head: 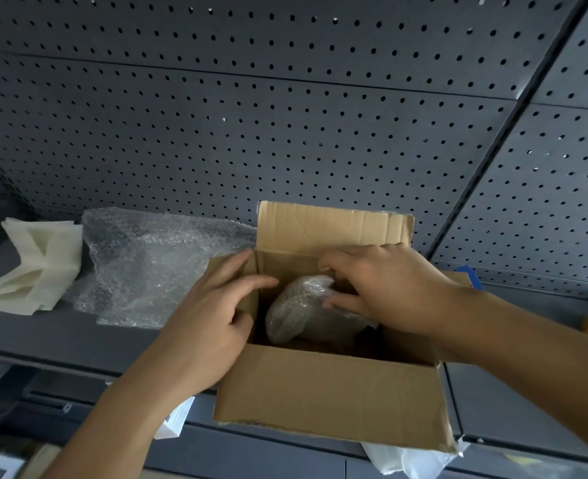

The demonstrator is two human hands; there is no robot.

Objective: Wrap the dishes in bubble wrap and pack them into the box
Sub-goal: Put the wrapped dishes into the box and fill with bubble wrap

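Observation:
An open cardboard box (330, 392) stands on a grey shelf, its far flap upright. Inside it lies a dish wrapped in bubble wrap (303, 309). My right hand (386, 288) reaches into the box from the right, and its curled fingers and thumb hold the wrapped dish at its top and right side. My left hand (213, 305) rests on the box's left flap, with its fingers reaching over the rim. Loose bubble wrap (154, 267) lies in a heap to the left of the box.
A folded cream foam sheet (37, 267) lies at the far left of the shelf (44, 333). A dark pegboard wall (285, 115) rises right behind. White paper (410, 458) sticks out under the box's front right corner. Yellow and blue items sit at the right edge.

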